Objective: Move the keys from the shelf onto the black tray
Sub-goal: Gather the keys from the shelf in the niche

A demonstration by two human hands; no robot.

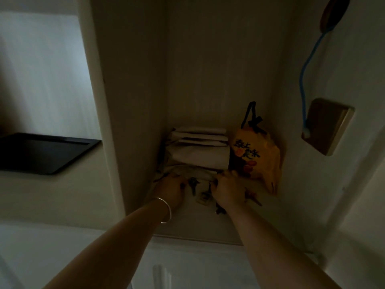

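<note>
The yellow bag [257, 155] bears dark Chinese characters; too dim and blurred to read.

Folded pale cloths [200, 147] stacked against the back of the niche, orange printed bag [258, 157] with dark handles just beside them on the right; blue cord [308, 65] hanging over wooden wall plate [327, 126]

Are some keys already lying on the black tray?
No, the black tray shows nothing on it, and the keys lie on the shelf between both hands.
</note>
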